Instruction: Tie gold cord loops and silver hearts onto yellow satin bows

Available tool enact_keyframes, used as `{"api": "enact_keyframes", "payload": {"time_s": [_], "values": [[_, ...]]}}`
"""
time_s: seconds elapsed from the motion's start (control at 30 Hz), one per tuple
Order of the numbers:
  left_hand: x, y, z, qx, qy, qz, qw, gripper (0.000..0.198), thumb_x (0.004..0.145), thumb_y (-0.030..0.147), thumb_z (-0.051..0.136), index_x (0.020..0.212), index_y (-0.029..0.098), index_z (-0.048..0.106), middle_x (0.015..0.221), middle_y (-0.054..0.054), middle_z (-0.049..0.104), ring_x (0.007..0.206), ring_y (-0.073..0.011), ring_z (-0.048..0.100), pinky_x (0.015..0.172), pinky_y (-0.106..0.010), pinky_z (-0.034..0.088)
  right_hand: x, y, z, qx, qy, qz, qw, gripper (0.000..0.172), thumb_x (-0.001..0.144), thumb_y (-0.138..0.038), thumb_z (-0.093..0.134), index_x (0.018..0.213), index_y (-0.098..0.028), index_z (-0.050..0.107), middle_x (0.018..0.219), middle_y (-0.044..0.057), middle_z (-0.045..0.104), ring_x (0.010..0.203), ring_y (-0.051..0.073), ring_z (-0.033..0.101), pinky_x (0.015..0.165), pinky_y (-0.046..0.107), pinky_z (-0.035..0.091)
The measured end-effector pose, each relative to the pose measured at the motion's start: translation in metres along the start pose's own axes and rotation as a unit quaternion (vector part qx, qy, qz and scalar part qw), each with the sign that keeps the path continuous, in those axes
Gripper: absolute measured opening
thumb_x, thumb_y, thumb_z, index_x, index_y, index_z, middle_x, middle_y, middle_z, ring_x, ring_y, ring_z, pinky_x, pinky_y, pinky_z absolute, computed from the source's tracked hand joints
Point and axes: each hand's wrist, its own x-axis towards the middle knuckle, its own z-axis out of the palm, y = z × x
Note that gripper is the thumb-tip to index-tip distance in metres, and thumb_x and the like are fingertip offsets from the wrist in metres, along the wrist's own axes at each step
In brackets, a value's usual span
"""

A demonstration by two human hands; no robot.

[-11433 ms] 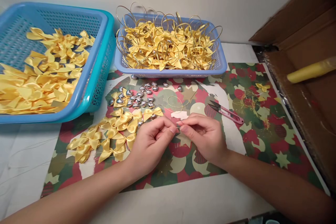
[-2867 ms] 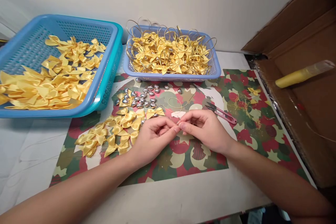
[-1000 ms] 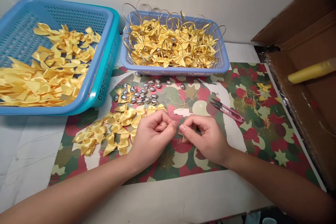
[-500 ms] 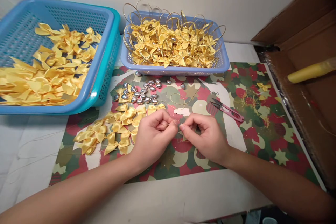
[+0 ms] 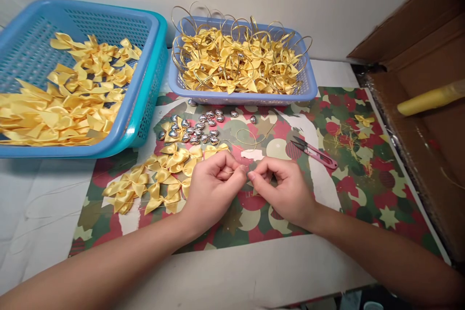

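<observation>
Over the patterned mat, my left hand (image 5: 218, 186) pinches a thin gold cord (image 5: 250, 147) between thumb and forefinger. Close beside it, my right hand (image 5: 285, 189) is also closed in a pinch, its fingertips almost meeting the left ones. What lies between the right fingertips is too small to make out. The cord loops loosely on the mat beyond the hands. Several yellow satin bows (image 5: 163, 191) lie against and left of my left hand. Behind them is a cluster of silver bell-like beads (image 5: 199, 129). Pink-handled thread snips (image 5: 315, 152) rest beyond my right hand.
A blue basket (image 5: 145, 72) of yellow bows stands at the left, stacked in a teal one (image 5: 154, 75). Another blue basket (image 5: 240, 98) at the back holds bows with gold wire loops. Thread scraps (image 5: 347, 140) lie at right, near a cardboard box (image 5: 407, 87) with a yellow roll (image 5: 428, 99).
Almost nothing differs. Both hands keep the same pinch at the same spot, and the view has shifted very slightly.
</observation>
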Motion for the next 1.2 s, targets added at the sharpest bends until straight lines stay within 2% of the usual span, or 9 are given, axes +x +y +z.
{"api": "enact_keyframes", "payload": {"time_s": [0.7, 1.2], "values": [[-0.0015, -0.0015, 0.0003, -0.011, -0.008, 0.000, 1.000, 0.023, 0.077, 0.023, 0.056, 0.058, 0.019, 0.045, 0.044, 0.010, 0.032, 0.043, -0.0052, 0.024, 0.040, -0.018, 0.019, -0.0008, 0.0012, 0.0015, 0.000, 0.004, 0.004, 1.000, 0.024, 0.082, -0.017, 0.058, 0.060, -0.018, 0.049, 0.053, -0.005, 0.049, 0.049, 0.006, 0.041, 0.047, 0.019, 0.035], [-0.0012, -0.0011, 0.0008, 0.019, 0.004, 0.003, 1.000, 0.024, 0.077, 0.021, 0.057, 0.056, 0.019, 0.046, 0.045, 0.009, 0.036, 0.045, -0.0064, 0.029, 0.044, -0.019, 0.028, -0.0002, 0.0006, 0.0050, -0.029, 0.026, -0.016, 0.999, 0.026, 0.081, -0.016, 0.056, 0.058, -0.019, 0.044, 0.052, -0.005, 0.046, 0.048, 0.007, 0.039, 0.047, 0.021, 0.033]]}}
